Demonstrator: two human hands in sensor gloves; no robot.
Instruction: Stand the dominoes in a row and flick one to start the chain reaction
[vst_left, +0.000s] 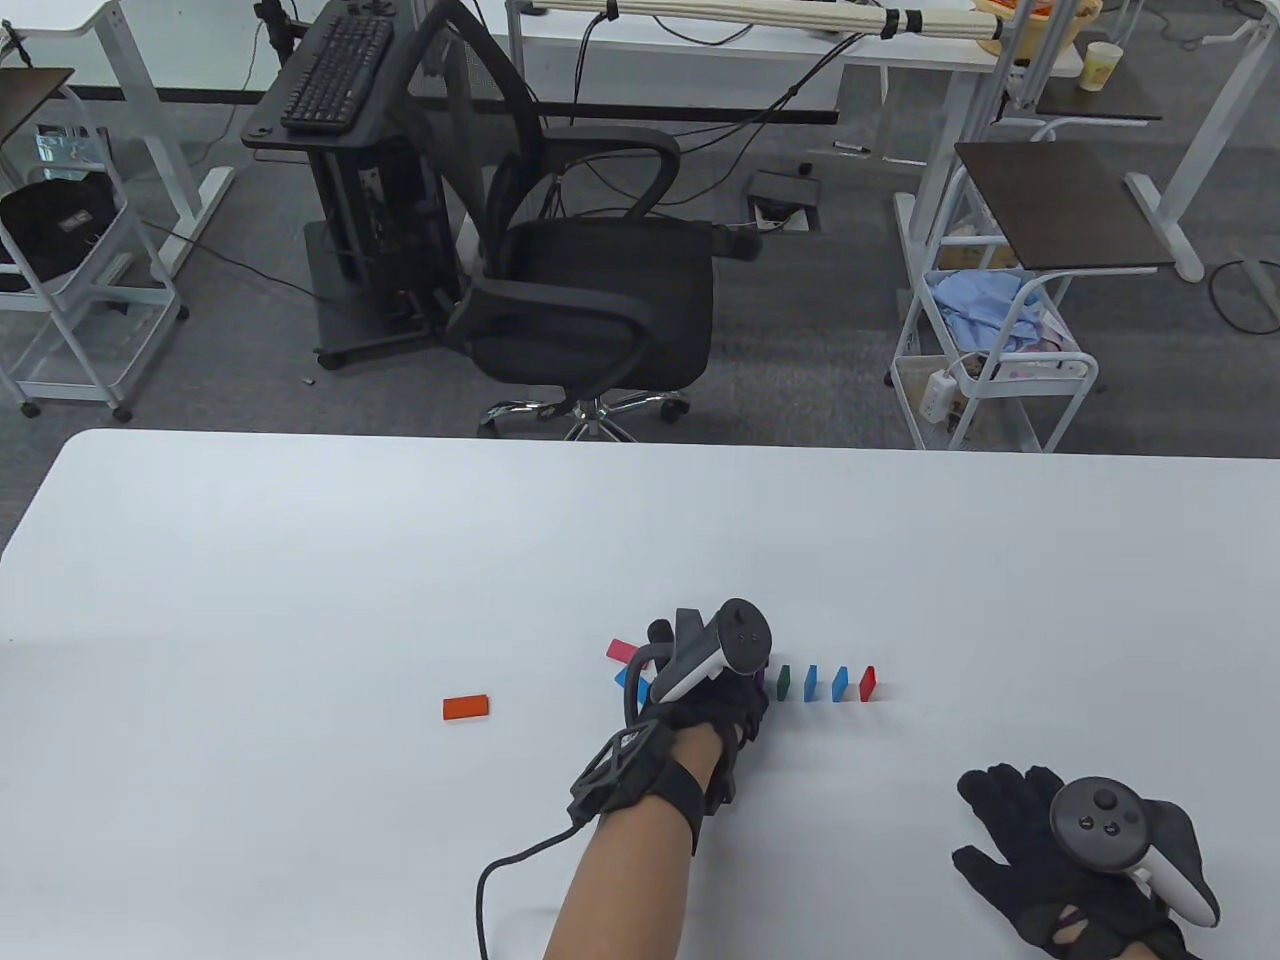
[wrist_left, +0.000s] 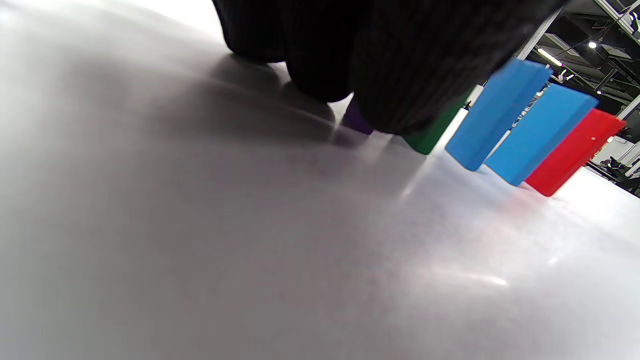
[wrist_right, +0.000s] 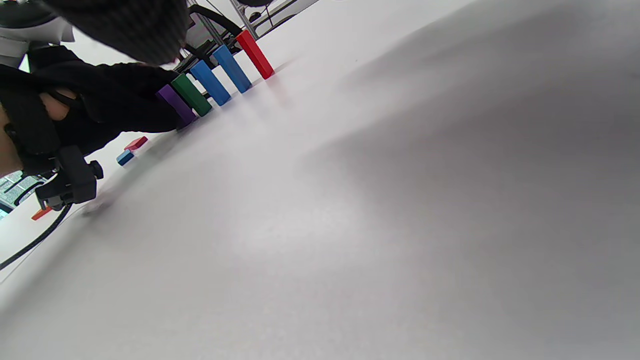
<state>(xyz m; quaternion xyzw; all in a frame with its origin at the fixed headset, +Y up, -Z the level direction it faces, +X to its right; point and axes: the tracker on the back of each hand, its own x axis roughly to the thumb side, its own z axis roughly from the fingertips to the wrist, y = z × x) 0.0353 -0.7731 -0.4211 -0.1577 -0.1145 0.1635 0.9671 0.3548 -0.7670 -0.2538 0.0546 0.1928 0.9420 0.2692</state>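
Note:
Five dominoes stand in a row on the white table (vst_left: 300, 560): purple (vst_left: 762, 684), green (vst_left: 784, 684), blue (vst_left: 811, 684), blue (vst_left: 839, 684) and red (vst_left: 867, 684). My left hand (vst_left: 750, 692) is at the row's left end, its fingers curled round the purple domino (wrist_right: 176, 106), which they mostly hide in the left wrist view (wrist_left: 357, 120). The green domino (wrist_left: 430, 135) stands right beside it. My right hand (vst_left: 1010, 815) lies flat on the table at the front right, fingers spread, holding nothing.
Three dominoes lie flat left of the row: a pink-red one (vst_left: 622, 651), a blue one (vst_left: 627, 678) partly behind my left hand, and an orange one (vst_left: 466, 707) farther left. An office chair (vst_left: 590, 300) and carts stand beyond the table's far edge.

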